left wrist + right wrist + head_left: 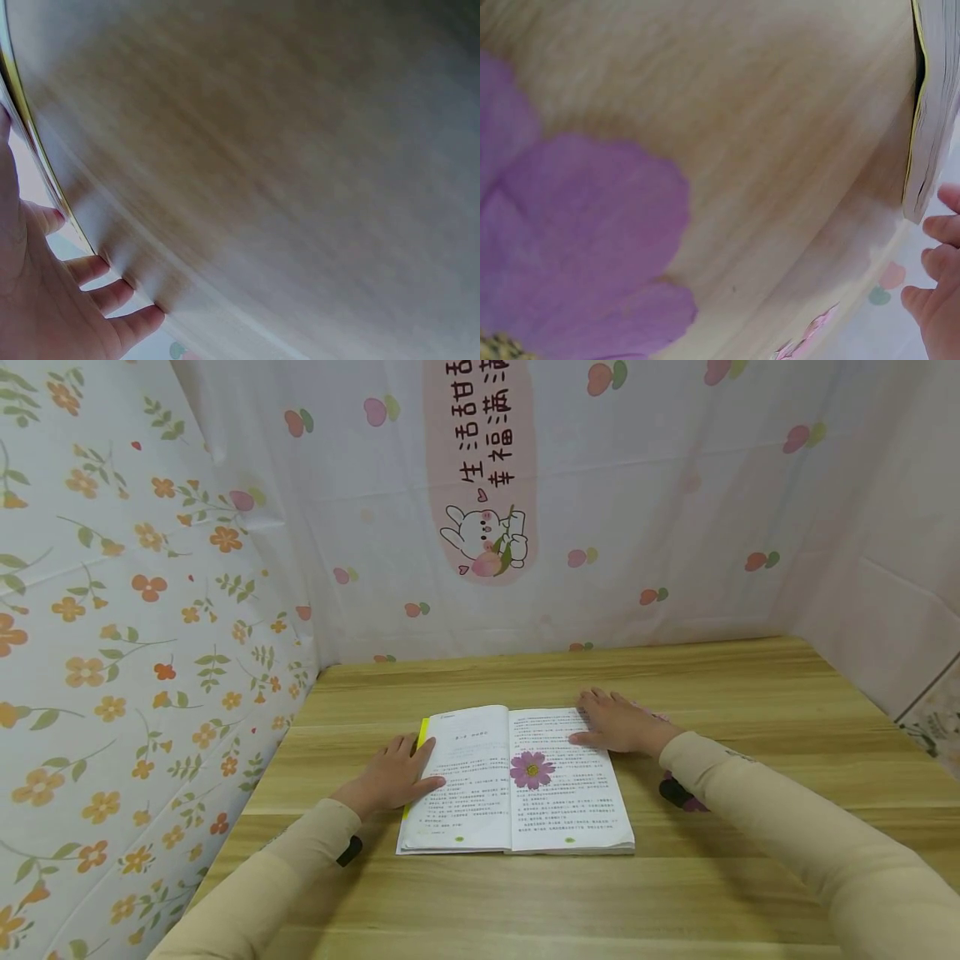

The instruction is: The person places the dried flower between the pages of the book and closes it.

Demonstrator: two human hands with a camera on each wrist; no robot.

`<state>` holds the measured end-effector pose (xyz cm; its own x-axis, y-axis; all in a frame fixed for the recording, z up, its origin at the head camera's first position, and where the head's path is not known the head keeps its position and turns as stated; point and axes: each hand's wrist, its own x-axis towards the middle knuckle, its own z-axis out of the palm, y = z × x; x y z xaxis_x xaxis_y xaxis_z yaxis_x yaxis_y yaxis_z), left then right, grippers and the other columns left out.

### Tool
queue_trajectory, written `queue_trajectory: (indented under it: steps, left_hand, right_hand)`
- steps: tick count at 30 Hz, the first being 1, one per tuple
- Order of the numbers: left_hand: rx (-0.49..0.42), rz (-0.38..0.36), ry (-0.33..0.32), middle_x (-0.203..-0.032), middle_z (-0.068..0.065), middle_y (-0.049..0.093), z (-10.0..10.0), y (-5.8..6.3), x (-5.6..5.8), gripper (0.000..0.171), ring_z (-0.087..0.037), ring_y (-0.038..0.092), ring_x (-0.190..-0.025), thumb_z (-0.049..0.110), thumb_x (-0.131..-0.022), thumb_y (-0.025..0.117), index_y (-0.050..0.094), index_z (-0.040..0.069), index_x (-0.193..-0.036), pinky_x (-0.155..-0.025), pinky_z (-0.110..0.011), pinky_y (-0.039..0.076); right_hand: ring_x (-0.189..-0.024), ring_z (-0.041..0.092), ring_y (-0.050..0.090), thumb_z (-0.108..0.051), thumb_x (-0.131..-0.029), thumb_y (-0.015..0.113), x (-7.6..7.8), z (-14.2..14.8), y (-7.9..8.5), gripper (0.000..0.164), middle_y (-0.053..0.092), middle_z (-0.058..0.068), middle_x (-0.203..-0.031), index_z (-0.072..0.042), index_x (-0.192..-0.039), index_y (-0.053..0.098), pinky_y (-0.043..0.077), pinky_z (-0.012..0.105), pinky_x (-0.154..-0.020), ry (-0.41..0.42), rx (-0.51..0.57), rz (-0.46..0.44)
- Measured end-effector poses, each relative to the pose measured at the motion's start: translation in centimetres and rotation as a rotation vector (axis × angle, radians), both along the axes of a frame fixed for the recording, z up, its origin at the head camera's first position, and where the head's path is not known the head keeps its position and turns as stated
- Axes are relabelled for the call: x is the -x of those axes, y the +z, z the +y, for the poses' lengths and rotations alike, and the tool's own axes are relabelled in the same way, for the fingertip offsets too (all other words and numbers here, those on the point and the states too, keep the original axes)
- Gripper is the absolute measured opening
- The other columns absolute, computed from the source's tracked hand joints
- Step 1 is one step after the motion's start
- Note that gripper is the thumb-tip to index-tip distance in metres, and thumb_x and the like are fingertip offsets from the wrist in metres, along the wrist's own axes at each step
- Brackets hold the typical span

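An open book (467, 810) with printed pages lies flat on the wooden table. On its right page sits a pinkish-purple flower (532, 770) with a yellow centre, close to the middle fold. My left hand (386, 777) is at the book's left edge, thumb over the page and the other fingertips touching the table in the left wrist view. My right hand (618, 724) rests with spread fingers at the upper right edge of the right page. The book's page edges (934, 112) show beside those fingers in the right wrist view.
Another purple flower (592, 217) lies on the table, mostly hidden under the right forearm in the head view. A pink flower (810, 334) lies farther back, partly behind the right hand. Patterned cloths (630, 527) hang behind and at the left of the table (450, 902).
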<state>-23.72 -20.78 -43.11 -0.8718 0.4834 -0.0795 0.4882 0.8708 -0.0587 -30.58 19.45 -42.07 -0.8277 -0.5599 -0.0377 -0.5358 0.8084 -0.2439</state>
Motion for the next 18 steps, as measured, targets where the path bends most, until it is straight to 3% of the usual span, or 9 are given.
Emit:
queue_trajectory:
  steps: [11, 15, 18]
  left_hand:
    - [-0.003, -0.019, 0.008, -0.145, -0.029, 0.034, 0.02, -0.02, 0.07, 0.081, -0.044, 0.036, -0.130, 0.063, -0.096, 0.040, 0.029, 0.005, -0.152, -0.098, -0.056, 0.037]
    - [0.004, -0.019, 0.011, -0.145, -0.029, 0.035, 0.06, 0.02, 0.04, 0.081, -0.044, 0.036, -0.130, 0.063, -0.096, 0.040, 0.029, 0.005, -0.152, -0.099, -0.056, 0.037]
    - [0.005, -0.022, 0.014, -0.145, -0.028, 0.034, 0.09, 0.00, 0.04, 0.081, -0.044, 0.036, -0.131, 0.063, -0.096, 0.040, 0.029, 0.005, -0.153, -0.099, -0.056, 0.037]
  right_hand:
    - [-0.137, 0.048, 0.024, -0.059, -0.092, 0.056, 0.27, 0.12, -0.29, 0.086, 0.032, 0.032, -0.146, 0.008, -0.142, 0.037, 0.017, 0.064, -0.107, 0.002, -0.011, 0.010]
    - [-0.130, 0.046, 0.038, -0.054, -0.090, 0.062, 0.34, 0.05, -0.18, 0.079, 0.043, 0.029, -0.139, 0.007, -0.137, 0.044, 0.027, 0.060, -0.105, -0.023, 0.034, 0.033]
    - [-0.118, 0.040, 0.052, -0.048, -0.091, 0.065, 0.26, -0.10, 0.22, 0.067, 0.055, 0.024, -0.128, 0.004, -0.130, 0.051, 0.038, 0.055, -0.098, -0.069, 0.142, 0.022]
